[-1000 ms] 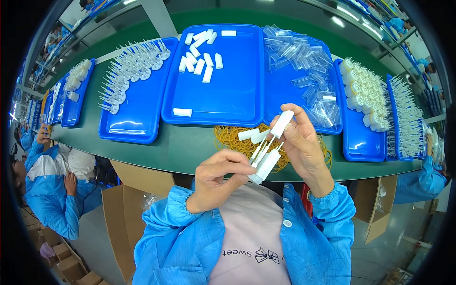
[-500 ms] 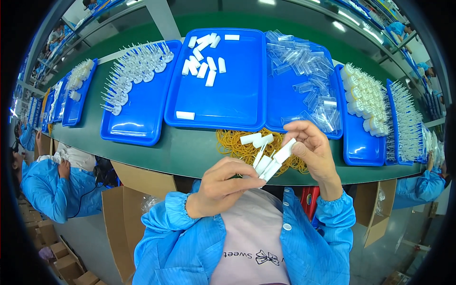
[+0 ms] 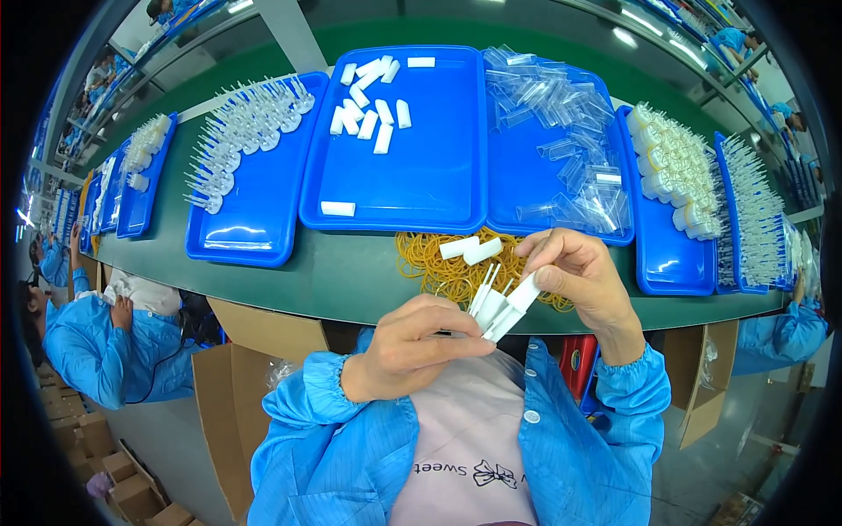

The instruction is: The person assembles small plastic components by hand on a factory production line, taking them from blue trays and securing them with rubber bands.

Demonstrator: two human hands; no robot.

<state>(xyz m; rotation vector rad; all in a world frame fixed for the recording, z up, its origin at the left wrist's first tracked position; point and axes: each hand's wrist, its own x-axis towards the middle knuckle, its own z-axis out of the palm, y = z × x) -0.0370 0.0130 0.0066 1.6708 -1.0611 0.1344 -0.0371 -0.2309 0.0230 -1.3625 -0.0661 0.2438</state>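
My left hand [image 3: 412, 346] is closed around the lower end of a white plastic piece with thin prongs [image 3: 491, 310], held tilted in front of my chest. Between the thumb and fingers of my right hand [image 3: 586, 279] is the upper end of a white sleeve [image 3: 524, 294], which lines up with one side of the pronged piece. How far the sleeve covers a prong cannot be made out. Just beyond my hands, two loose white sleeves, one of them a short tube [image 3: 460, 247], lie on a pile of yellow rubber bands [image 3: 423, 265] at the green table's edge.
A blue tray [image 3: 395, 188] holds several white sleeves. To its right, another tray bears clear plastic covers [image 3: 561, 123]. Further trays carry white pronged parts [image 3: 254, 123] on the left and round cream-white parts [image 3: 671, 171] on the right. Cardboard boxes [image 3: 263, 351] stand below; co-workers sit both sides.
The white sleeve in my right hand has moved slightly down, closer against the pronged piece. My left hand keeps its grip. The whole view has shifted a little.
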